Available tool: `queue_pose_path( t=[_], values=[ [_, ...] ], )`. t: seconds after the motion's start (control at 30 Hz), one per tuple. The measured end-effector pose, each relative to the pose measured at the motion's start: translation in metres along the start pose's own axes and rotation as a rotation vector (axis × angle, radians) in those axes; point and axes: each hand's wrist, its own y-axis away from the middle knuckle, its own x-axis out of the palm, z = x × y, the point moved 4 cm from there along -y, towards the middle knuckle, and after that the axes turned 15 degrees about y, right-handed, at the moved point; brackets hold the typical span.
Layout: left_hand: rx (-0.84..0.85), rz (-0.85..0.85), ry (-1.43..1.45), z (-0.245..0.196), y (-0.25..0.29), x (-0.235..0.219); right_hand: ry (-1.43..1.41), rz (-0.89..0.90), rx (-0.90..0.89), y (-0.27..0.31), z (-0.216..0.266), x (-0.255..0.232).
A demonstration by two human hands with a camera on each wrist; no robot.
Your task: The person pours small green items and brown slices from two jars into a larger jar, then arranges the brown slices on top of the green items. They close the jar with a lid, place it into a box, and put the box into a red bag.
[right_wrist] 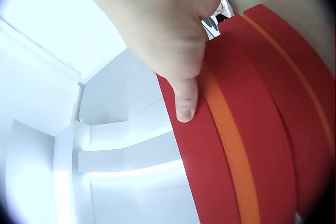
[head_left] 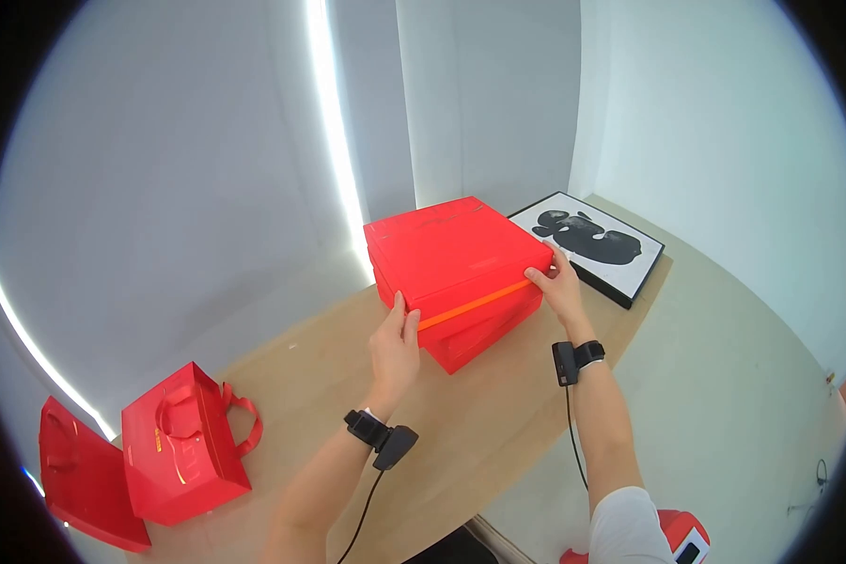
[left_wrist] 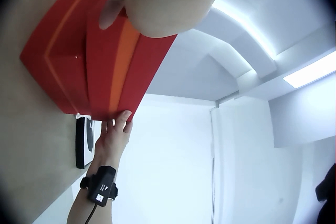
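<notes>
Two red boxes are stacked on the wooden table (head_left: 338, 376). The upper box (head_left: 461, 244) has an orange band around its side and sits slightly turned over the lower box (head_left: 484, 334). My left hand (head_left: 393, 352) grips the upper box at its near left corner, thumb on the front face. At the near right corner my right hand (head_left: 562, 287) holds the same box. In the right wrist view the right thumb (right_wrist: 186, 103) presses the red side just above the orange band. The fingers behind the corner are partly hidden.
Two red gift bags stand at the table's left end, one (head_left: 183, 451) with ribbon handles and another (head_left: 85, 479) beside it. Behind my right hand lies a black-framed picture (head_left: 597, 244) with dark rounded shapes. A grey wall (head_left: 207, 188) rises along the table's far edge.
</notes>
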Motion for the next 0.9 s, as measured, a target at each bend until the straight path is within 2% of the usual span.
queue_pose_path(
  t=[0.07, 0.17, 0.2, 0.27, 0.37, 0.4, 0.47, 0.6, 0.67, 0.77, 0.87, 0.9],
  values=[
    [0.039, -0.039, -0.021, -0.004, 0.001, 0.001, 0.093, -0.045, 0.016, 0.0, 0.0, 0.0],
    [0.181, -0.085, -0.071, 0.0, 0.005, 0.005, 0.066, -0.132, -0.069, 0.002, 0.0, 0.003],
    [0.077, -0.061, -0.004, 0.005, 0.006, 0.003, 0.073, -0.128, 0.0, 0.001, -0.003, 0.004],
    [-0.122, -0.014, 0.131, -0.018, 0.006, 0.001, 0.087, -0.124, 0.132, -0.002, -0.004, -0.001],
    [-0.084, -0.036, 0.45, 0.016, -0.025, 0.004, -0.005, -0.024, 0.068, -0.012, -0.001, -0.003],
    [-0.141, -0.001, 0.492, 0.02, -0.03, 0.006, -0.059, -0.031, 0.124, -0.011, -0.001, -0.001],
    [-0.248, 0.068, 0.588, 0.016, -0.039, 0.009, -0.161, -0.048, 0.226, -0.01, 0.01, 0.001],
    [-0.331, 0.085, 0.714, -0.001, -0.036, 0.008, -0.209, -0.138, 0.21, -0.017, -0.004, 0.01],
    [-0.373, 0.045, 0.756, -0.018, -0.03, 0.009, -0.289, -0.211, 0.187, -0.011, 0.014, 0.008],
    [-0.375, -0.001, 0.794, -0.029, -0.035, 0.007, -0.161, -0.205, 0.18, -0.022, 0.018, -0.003],
    [-0.352, 0.088, 0.677, -0.049, -0.026, 0.005, -0.155, -0.13, 0.186, -0.022, 0.026, -0.008],
    [-0.246, 0.114, 0.647, -0.04, -0.029, 0.008, -0.206, -0.117, 0.134, -0.021, 0.022, -0.008]
  ],
)
